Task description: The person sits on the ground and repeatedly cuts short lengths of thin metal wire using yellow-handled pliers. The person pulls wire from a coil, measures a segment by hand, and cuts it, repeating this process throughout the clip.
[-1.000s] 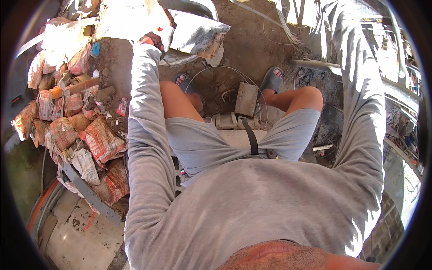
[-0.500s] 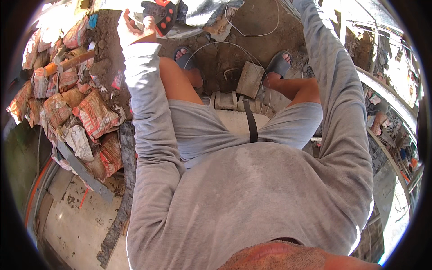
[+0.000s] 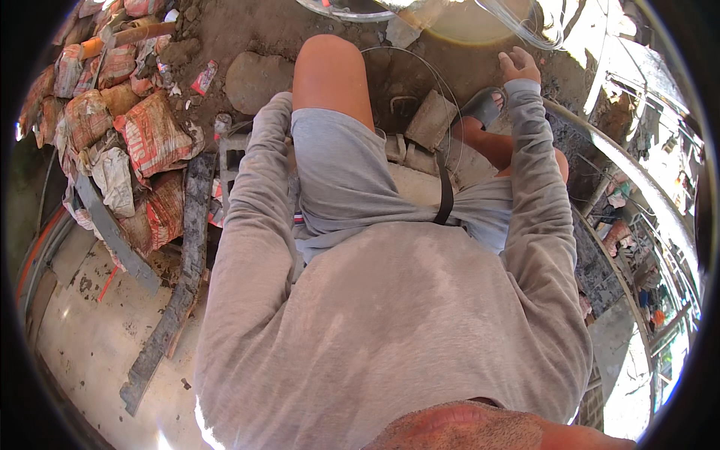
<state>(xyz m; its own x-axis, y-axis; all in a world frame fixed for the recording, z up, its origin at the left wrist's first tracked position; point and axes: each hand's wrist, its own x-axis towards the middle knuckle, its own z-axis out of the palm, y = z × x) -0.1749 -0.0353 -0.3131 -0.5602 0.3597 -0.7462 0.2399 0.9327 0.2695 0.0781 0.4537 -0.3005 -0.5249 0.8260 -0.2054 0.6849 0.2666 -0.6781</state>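
My left forearm, in a grey sleeve (image 3: 255, 187), reaches down beside my raised bare left knee (image 3: 330, 75), which hides the hand. My right hand (image 3: 520, 66) is lifted past my right foot, fingers loosely bent and apart, with nothing seen in it. It is nearest a bundle of pale wire (image 3: 525, 22) at the top. A thin wire loop (image 3: 416, 60) arches between my legs over a grey block (image 3: 433, 118). I sit on a pale surface (image 3: 405, 180), with a dark strap (image 3: 445, 187) hanging across it.
Torn red and white sacks (image 3: 154, 139) are piled at left beside a flat rock (image 3: 255, 81), dark planks (image 3: 169, 315) and a pale board (image 3: 75, 315). Metal pipes (image 3: 615, 157) and mixed debris line the right. A curved metal rim (image 3: 352, 13) lies at the top.
My left hand has dropped from the dark red-spotted object at the top to behind my knee. My right hand has come down into view, and my left knee now stands higher.
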